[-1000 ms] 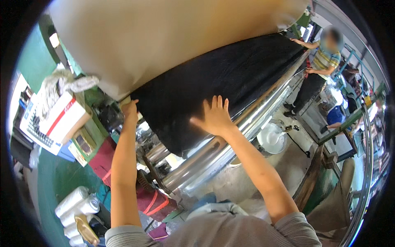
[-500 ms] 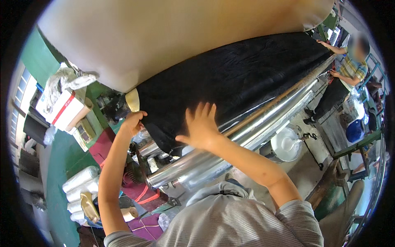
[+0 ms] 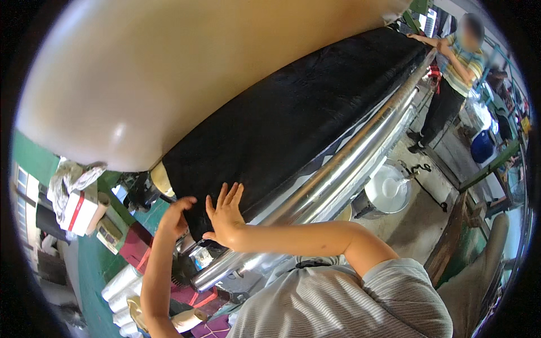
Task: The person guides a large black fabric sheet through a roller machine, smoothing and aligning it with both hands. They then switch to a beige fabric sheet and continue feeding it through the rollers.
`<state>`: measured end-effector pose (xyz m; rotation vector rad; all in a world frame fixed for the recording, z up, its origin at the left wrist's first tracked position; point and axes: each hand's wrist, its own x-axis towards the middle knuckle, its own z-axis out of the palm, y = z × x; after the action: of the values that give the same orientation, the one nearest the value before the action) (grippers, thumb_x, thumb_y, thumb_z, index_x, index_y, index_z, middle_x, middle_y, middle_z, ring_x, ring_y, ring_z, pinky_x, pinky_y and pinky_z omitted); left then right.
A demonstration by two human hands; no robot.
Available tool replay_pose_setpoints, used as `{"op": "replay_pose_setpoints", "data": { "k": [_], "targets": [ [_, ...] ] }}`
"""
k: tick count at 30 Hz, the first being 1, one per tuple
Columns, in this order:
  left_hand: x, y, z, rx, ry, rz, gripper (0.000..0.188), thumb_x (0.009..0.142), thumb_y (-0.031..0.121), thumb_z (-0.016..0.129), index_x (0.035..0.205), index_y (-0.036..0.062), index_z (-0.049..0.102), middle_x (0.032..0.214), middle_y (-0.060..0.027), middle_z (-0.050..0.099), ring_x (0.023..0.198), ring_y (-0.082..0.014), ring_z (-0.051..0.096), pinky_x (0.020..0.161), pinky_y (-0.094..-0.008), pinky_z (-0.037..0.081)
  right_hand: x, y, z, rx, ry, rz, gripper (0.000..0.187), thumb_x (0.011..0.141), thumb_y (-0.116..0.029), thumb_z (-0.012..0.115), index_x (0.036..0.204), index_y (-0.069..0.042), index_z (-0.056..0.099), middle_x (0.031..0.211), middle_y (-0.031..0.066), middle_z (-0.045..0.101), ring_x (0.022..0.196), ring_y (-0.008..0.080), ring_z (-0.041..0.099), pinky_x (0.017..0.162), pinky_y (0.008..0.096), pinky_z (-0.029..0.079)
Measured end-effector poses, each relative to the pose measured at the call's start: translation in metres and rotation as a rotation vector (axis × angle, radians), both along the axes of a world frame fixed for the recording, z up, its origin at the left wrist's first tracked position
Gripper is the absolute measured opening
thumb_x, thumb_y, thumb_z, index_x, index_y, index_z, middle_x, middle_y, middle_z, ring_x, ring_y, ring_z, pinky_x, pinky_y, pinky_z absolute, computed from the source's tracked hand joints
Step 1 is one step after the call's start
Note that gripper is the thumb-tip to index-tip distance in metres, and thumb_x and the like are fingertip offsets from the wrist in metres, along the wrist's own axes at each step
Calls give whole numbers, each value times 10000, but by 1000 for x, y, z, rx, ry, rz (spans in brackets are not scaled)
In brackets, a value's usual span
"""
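Note:
A long sheet of black cloth [image 3: 282, 118] stretches under a huge pale smooth roller [image 3: 141, 73]. At the cloth's near left edge my left hand [image 3: 176, 217] is closed, its fingers curled at the border. My right hand [image 3: 226, 219] lies palm down on the near left corner with its fingers spread. Below the cloth run shiny metal rollers [image 3: 315, 197], slanting up to the far right. Past the cloth's left edge shows a yellowish end piece [image 3: 160, 179] of the machine.
Another person [image 3: 459, 62] stands at the far right end, a hand by the cloth. A bucket of white liquid [image 3: 386, 188] is on the floor beyond the rollers. At left are a white box [image 3: 80, 211] with a red stripe and wrapped rolls [image 3: 121, 287]. A wooden beam [image 3: 448, 242] lies at right.
My right hand has moved left and nearer, down onto the cloth's corner beside my left hand. The cloth's folded near corner looks flatter. The other person has raised a hand.

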<state>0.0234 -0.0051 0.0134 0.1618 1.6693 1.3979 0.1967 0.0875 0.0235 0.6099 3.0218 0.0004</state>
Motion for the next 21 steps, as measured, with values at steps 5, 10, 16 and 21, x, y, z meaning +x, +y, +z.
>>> {"op": "replay_pose_setpoints", "data": {
  "k": [5,10,16,21],
  "targets": [
    [53,-29,17,125,236,-69,214,757,-89,574,963,-55,620,826,-90,632,762,-155,604,704,-243,478,-2,-6,-5,43,45,-16,837,849,-645,385,1405,-21,327,1368,362,330,1248,544,330,1026,660,189],
    [83,-33,8,161,362,-44,199,737,-136,633,922,-62,629,837,-63,631,743,-121,595,698,-231,480,11,5,-4,-11,84,173,790,874,-573,410,1347,60,385,1323,387,368,1245,522,355,1060,591,215],
    [85,-47,11,153,401,182,221,726,-161,622,906,-34,643,846,-33,612,718,-92,548,661,-195,427,114,110,4,-527,1020,220,394,816,-267,652,1113,-17,581,1093,164,607,1076,320,556,967,420,411],
    [78,-49,8,216,424,213,213,729,-177,602,870,-25,648,802,-15,592,705,-81,532,660,-185,402,225,232,-92,-487,1883,-749,147,914,-126,456,974,-39,557,733,19,524,639,80,467,593,214,387]
  ]
}}
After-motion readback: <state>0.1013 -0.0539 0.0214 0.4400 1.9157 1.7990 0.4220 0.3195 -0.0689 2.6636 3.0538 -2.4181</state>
